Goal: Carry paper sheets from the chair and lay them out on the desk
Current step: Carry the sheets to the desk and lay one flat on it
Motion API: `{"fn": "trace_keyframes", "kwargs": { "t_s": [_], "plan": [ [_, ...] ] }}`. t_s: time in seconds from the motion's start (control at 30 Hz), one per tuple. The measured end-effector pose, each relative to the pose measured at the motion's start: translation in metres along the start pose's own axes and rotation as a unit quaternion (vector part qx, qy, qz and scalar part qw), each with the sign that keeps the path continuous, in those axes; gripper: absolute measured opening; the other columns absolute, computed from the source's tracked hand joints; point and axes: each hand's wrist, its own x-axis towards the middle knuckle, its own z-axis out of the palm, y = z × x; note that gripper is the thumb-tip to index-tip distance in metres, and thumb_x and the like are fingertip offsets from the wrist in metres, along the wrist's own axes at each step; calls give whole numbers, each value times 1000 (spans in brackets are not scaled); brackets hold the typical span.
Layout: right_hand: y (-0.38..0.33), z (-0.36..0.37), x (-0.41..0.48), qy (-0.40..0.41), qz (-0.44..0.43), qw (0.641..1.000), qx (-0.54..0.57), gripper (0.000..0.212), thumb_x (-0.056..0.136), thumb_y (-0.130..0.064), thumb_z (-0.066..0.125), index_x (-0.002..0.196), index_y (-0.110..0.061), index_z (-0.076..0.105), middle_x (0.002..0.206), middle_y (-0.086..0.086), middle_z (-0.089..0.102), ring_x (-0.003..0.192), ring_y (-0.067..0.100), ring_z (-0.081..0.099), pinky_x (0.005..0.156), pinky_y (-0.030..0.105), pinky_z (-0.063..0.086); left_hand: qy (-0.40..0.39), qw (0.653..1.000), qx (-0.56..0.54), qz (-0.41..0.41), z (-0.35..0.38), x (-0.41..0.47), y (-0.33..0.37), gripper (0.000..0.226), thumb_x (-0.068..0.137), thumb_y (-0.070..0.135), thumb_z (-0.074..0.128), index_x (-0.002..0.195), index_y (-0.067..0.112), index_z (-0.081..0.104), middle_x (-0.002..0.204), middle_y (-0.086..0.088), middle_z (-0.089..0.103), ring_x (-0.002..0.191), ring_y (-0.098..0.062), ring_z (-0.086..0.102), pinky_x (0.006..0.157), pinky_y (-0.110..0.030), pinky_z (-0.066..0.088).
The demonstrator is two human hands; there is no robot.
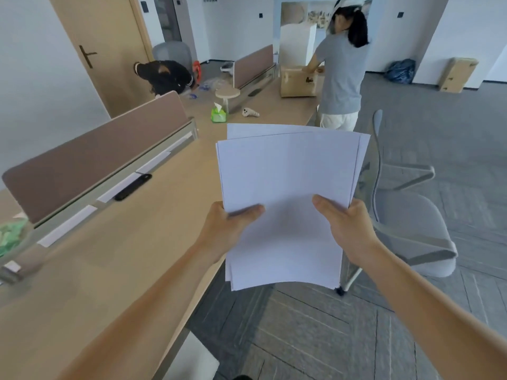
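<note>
A stack of several white paper sheets [288, 187] hangs in the air over the desk's right edge, slightly fanned at the top. My left hand [227, 229] grips the stack's left side, thumb on top. My right hand [348, 226] grips its right side, thumb lying across the top sheet. The light wooden desk [123, 256] stretches to the left and ahead. A grey office chair [411, 229] stands to the right, behind the sheets, its seat bare where visible.
A brown divider panel [96, 157] runs along the desk's left side with a black object [133, 187] at its base. Farther along lie a green tissue pack [218, 115] and a cardboard box [300, 81]. A person [341, 69] stands at the far end; another crouches [164, 76] by the door.
</note>
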Motion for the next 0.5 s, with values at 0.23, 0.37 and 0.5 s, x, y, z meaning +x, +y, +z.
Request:
{"fn": "trace_keyframes", "kwargs": {
  "t_s": [0.23,0.37,0.5],
  "plan": [
    [-7,18,168,0,-19,1000,-17,15,93,-30,67,100,-23,77,86,-10,77,63,17,65,57,29,53,-7,1000,-17,-1,7,169,-14,11,82,33,80,91,32,76,95,22,75,87,5,70,72,-15,55],
    [-20,37,270,-5,-23,999,-26,7,91,-31,68,94,-28,74,95,-8,77,81,16,68,68,30,53,-11,999,-31,6,3,265,-13,11,83,26,80,92,29,76,96,17,76,90,1,71,79,-18,56],
    [-31,52,359,-17,-41,999,-16,8,91,-27,69,96,-23,73,80,-16,75,69,-2,68,55,13,48,-7,998,-62,11,-7,354,-9,19,82,15,80,95,27,74,96,13,77,90,-5,73,76,-20,58]
  ]
}}
